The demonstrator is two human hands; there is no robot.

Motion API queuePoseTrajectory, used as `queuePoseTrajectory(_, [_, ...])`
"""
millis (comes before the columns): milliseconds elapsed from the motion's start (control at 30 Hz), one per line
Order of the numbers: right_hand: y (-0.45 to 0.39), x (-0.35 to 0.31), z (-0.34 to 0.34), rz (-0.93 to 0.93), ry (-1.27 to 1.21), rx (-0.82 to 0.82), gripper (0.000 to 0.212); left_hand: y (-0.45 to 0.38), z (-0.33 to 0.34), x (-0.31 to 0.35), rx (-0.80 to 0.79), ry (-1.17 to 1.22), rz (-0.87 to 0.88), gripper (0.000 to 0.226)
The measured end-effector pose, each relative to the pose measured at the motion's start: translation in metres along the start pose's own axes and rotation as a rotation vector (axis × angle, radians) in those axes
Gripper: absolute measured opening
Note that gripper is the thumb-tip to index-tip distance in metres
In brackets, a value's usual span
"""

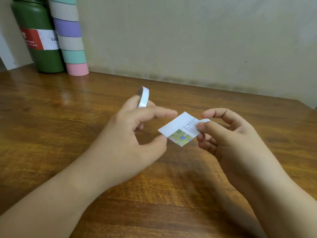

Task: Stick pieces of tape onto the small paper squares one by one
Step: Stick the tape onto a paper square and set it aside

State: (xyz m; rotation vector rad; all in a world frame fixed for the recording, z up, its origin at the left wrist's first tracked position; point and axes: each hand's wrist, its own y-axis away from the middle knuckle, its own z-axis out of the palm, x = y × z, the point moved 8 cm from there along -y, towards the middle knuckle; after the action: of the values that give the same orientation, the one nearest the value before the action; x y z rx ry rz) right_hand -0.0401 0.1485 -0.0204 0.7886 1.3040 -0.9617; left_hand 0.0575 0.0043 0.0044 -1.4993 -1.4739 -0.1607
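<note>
The small paper square (180, 130) is held in the air above the middle of the wooden table (68, 134), pinched at its right edge by the right hand (228, 134), thumb pressing a short white tape piece (205, 120) there. The left hand (130, 134) pinches the near-left corner and carries the tape roll (143, 97) on a finger. Judging by this, sticking is underway; next the tape needs smoothing flat. A green bottle (42, 40) and stacked coloured rolls (70, 36) stand at the far-left corner.

Well beyond my fingers (164, 114), at the far left of the wooden table (51, 117), I see a dark green bottle (39, 40) with a red-and-white label, touching a tall stack of pastel rolls (70, 36), both against the pale wall (188, 35).
</note>
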Motion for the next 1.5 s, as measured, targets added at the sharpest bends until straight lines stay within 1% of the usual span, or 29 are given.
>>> queuePoseTrajectory(67, [-0.002, 0.005, 0.001, 0.044, -0.03, -0.024, 0.019, 0.003, 0.009, 0.006, -0.063, -0.136, 0.086, 0.039])
queuePoseTrajectory(100, [-0.002, 0.007, 0.003, 0.06, -0.028, -0.041, 0.019, 0.004, 0.013, 0.006, -0.065, -0.171, 0.115, 0.036])
queuePoseTrajectory(167, [0.0, 0.007, 0.008, 0.068, -0.028, -0.08, 0.013, 0.003, 0.011, 0.004, 0.011, -0.131, 0.092, 0.018])
queuePoseTrajectory(200, [0.002, 0.005, 0.011, 0.055, -0.011, -0.103, 0.013, 0.002, 0.006, -0.002, 0.064, -0.058, 0.035, 0.01])
queuePoseTrajectory(267, [0.006, -0.002, 0.016, -0.013, 0.143, -0.149, 0.03, 0.001, -0.002, -0.016, 0.143, 0.158, -0.125, 0.008])
queuePoseTrajectory(300, [0.007, -0.005, 0.017, -0.052, 0.246, -0.155, 0.036, 0.0, -0.002, -0.022, 0.141, 0.293, -0.201, 0.008])
queuePoseTrajectory(367, [0.009, -0.007, 0.02, -0.104, 0.337, -0.171, 0.037, 0.0, 0.005, -0.025, 0.099, 0.544, -0.308, 0.008])
queuePoseTrajectory(433, [0.01, -0.006, 0.022, -0.13, 0.351, -0.181, 0.034, 0.002, 0.011, -0.027, 0.074, 0.637, -0.379, 0.016])
queuePoseTrajectory(500, [0.009, -0.007, 0.022, -0.157, 0.386, -0.155, 0.027, 0.003, 0.013, -0.031, 0.066, 0.634, -0.41, 0.02])
queuePoseTrajectory(667, [0.009, -0.012, 0.016, -0.186, 0.392, -0.102, 0.032, 0.0, 0.0, -0.029, 0.172, 0.567, -0.373, 0.018])
queuePoseTrajectory(800, [0.009, -0.012, 0.016, -0.183, 0.394, -0.097, 0.035, 0.0, -0.001, -0.026, 0.186, 0.489, -0.371, 0.016])
queuePoseTrajectory(933, [0.008, -0.01, 0.015, -0.176, 0.404, -0.103, 0.033, 0.0, -0.001, -0.027, 0.182, 0.473, -0.373, 0.026])
queuePoseTrajectory(1067, [0.007, -0.007, 0.015, -0.175, 0.41, -0.109, 0.032, 0.0, 0.001, -0.025, 0.166, 0.49, -0.356, 0.023])
queuePoseTrajectory(1167, [0.007, -0.008, 0.017, -0.181, 0.404, -0.119, 0.033, 0.0, 0.0, -0.026, 0.184, 0.518, -0.36, 0.022])
queuePoseTrajectory(1267, [0.007, -0.008, 0.018, -0.189, 0.387, -0.129, 0.037, 0.0, -0.001, -0.029, 0.192, 0.517, -0.374, 0.016])
queuePoseTrajectory(1333, [0.007, -0.007, 0.018, -0.192, 0.372, -0.133, 0.035, 0.0, 0.0, -0.03, 0.184, 0.533, -0.381, 0.013])
queuePoseTrajectory(1433, [0.006, -0.007, 0.018, -0.193, 0.361, -0.138, 0.031, 0.001, 0.0, -0.031, 0.182, 0.524, -0.386, 0.018])
queuePoseTrajectory(1500, [0.006, -0.008, 0.018, -0.196, 0.348, -0.139, 0.028, 0.001, -0.001, -0.033, 0.195, 0.517, -0.396, 0.012])
